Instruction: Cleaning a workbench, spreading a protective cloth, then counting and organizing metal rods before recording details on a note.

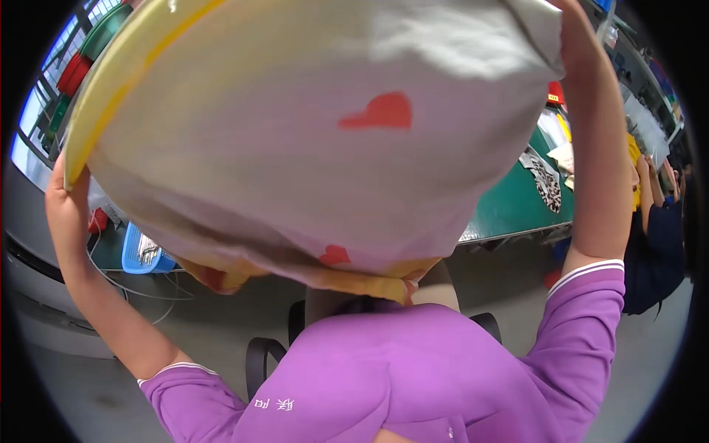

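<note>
A large whitish cloth (295, 170) with red hearts and a yellow border hangs spread out before me and fills the upper middle of the head view. On its left edge my left hand (66, 196) is closed, gripping the yellow border. My right arm is raised on the other side, and my right hand (567, 9), cut off by the top of the picture, holds the cloth's upper right corner; its fingers are mostly hidden. The lower hem, orange-yellow in places, droops near my lap.
Behind the cloth is a green table (517, 203), with a leopard-print fabric piece (545, 181) on it. A blue basket (140, 251) of small items stands at left near a loose white cable (140, 294). Another person (653, 251) in dark clothing works at far right. Black chair armrests (260, 358) flank me.
</note>
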Demonstrator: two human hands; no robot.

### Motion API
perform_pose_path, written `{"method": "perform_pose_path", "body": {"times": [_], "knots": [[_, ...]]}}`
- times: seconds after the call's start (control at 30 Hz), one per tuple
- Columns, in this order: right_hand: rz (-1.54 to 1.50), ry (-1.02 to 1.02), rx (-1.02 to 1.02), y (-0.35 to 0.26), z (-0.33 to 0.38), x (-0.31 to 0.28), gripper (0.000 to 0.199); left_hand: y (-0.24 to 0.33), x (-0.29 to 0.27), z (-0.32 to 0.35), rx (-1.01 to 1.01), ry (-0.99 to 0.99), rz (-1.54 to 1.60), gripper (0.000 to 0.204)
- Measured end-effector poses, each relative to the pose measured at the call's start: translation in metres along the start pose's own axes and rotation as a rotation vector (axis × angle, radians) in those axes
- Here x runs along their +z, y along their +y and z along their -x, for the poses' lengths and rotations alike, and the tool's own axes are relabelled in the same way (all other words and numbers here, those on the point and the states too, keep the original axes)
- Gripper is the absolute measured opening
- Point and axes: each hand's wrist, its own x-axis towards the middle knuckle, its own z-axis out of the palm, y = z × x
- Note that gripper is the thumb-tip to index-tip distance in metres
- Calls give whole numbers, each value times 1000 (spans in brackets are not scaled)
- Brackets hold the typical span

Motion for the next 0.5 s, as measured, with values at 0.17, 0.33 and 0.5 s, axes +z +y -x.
{"method": "perform_pose_path", "body": {"times": [0.17,0.33,0.5], "knots": [[15,-310,-411,84,-14,29,32,-19,71,37,75,-545,1088,49],[-323,-55,252,112,-13,-2,36,-28,41,24,-422,-251,1401,38],[-105,-222,135,94,14,-18,51,35,24,-11,-348,246,1028,28]]}}
